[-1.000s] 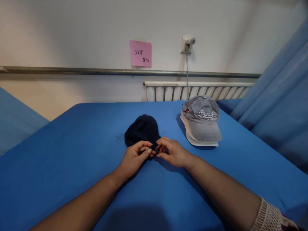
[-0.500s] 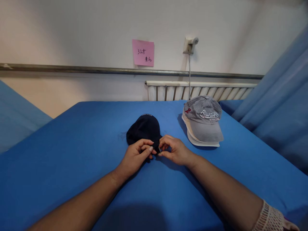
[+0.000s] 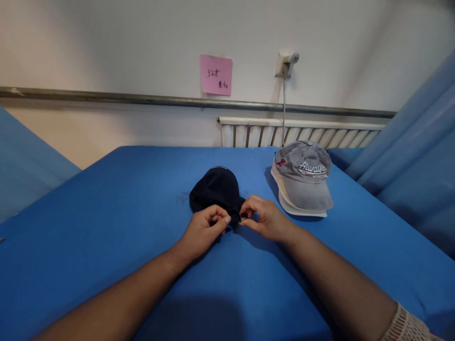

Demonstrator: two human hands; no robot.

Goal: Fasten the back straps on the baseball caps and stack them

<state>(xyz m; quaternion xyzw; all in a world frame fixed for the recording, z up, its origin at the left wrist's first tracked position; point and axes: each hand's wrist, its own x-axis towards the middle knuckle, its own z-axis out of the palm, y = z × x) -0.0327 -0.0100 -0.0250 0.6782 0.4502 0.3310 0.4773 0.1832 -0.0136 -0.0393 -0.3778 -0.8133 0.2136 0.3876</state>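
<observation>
A dark navy or black cap (image 3: 216,190) lies on the blue-covered table, its rounded crown away from me and its strap end toward me. My left hand (image 3: 206,229) pinches the near edge of the cap between thumb and fingers. On the right side of that same strap end, my right hand (image 3: 265,219) is closed in a pinch. A small light glint shows at its fingertips, possibly a buckle, too small to be sure. My fingers hide part of the strap.
A stack of caps stands to the right, a grey cap (image 3: 304,175) with white lettering on top of paler ones. Behind the blue table cover (image 3: 149,180) are a radiator (image 3: 263,135), a metal rail (image 3: 159,100) and a plugged socket (image 3: 283,65). Blue curtains (image 3: 419,137) hang at the sides.
My hands have drawn slightly apart at the strap, the right one moving a little right. The left fingers have curled in more. The whole view has shifted slightly.
</observation>
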